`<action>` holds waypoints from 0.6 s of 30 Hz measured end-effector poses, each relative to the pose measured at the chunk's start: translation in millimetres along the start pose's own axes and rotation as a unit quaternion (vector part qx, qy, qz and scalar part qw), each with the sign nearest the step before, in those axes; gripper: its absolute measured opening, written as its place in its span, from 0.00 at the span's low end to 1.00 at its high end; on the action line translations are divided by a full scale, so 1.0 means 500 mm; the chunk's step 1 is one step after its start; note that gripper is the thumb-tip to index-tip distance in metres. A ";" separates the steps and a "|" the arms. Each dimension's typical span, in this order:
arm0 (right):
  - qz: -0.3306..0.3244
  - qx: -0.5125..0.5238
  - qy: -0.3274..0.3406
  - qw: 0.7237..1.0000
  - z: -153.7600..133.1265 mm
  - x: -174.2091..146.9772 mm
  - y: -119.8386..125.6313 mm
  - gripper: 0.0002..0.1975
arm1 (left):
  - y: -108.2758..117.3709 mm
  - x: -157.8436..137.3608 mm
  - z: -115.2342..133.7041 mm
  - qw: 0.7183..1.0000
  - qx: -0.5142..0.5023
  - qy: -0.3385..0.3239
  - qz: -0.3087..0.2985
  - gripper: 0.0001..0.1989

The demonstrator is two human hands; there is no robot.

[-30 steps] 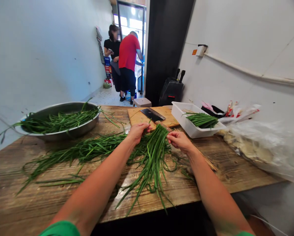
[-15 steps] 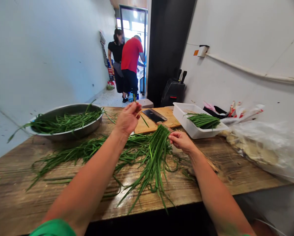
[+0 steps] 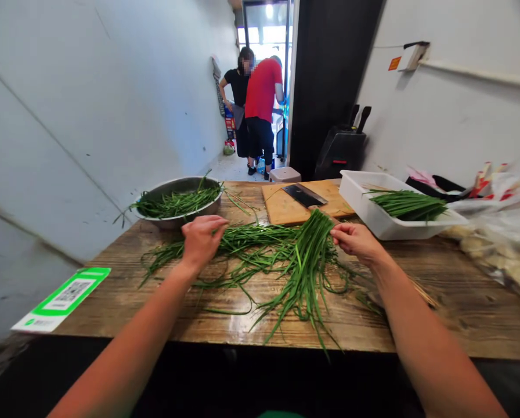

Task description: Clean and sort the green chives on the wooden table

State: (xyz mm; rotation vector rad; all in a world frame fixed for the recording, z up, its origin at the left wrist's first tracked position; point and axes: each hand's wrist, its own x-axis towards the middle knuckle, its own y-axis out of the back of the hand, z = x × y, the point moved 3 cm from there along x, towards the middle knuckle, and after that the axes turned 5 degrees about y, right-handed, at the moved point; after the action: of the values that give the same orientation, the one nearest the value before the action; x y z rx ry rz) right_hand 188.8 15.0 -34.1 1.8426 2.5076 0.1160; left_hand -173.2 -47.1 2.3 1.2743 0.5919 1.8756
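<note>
My right hand (image 3: 356, 239) pinches the top edge of a bunch of garlic chives (image 3: 307, 255). The chives line up side by side at the top, and their loose ends fan out down toward the table's front edge. Whether a stick runs through them is hidden by my fingers. My left hand (image 3: 202, 239) hovers at the left part of a loose pile of chives (image 3: 260, 235), fingers bent, thumb apart from the fingertips, and no chive shows in it. Behind the bunch, a cleaver (image 3: 304, 195) lies on a wooden cutting board (image 3: 277, 212).
A metal basin (image 3: 219, 200) of chives stands back left. A white plastic tray (image 3: 360, 200) with neat chives is back right, beside plastic bags (image 3: 499, 244). Thin sticks (image 3: 425, 295) lie under my right forearm. A green code card (image 3: 68, 296) sits front left. Two people (image 3: 262, 98) stand beyond the table.
My left hand has come down and left, from above the bunch to the loose pile; the chive it held is out of sight. My right hand keeps its hold. The view has turned left.
</note>
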 end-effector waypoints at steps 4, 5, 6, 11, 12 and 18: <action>-0.002 -0.006 0.002 1.000 -0.003 -0.003 0.000 0.15 | -0.084 0.057 0.031 0.987 0.084 -0.031 -0.134 0.10; -0.003 -0.008 0.004 1.000 -0.004 -0.003 -0.001 0.15 | -0.104 0.070 0.031 0.980 0.104 -0.028 -0.169 0.09; -0.002 -0.010 0.006 1.000 -0.005 -0.003 -0.001 0.15 | -0.121 0.081 0.029 0.972 0.120 -0.024 -0.201 0.09; 0.002 -0.022 0.014 1.000 -0.009 -0.003 -0.004 0.16 | -0.157 0.106 0.021 0.949 0.117 0.004 -0.293 0.09; 0.000 -0.024 0.014 1.000 -0.009 -0.002 -0.004 0.16 | -0.159 0.109 0.022 0.947 0.107 0.007 -0.302 0.10; -0.004 -0.030 0.014 0.999 -0.011 -0.003 -0.005 0.16 | -0.167 0.127 0.010 0.941 0.057 -0.034 -0.333 0.07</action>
State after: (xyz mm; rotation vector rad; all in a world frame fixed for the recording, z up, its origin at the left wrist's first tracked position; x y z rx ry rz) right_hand 186.8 12.5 -29.1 1.8214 2.5007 0.2168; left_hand -152.7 52.9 -21.5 1.0270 0.9653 1.2421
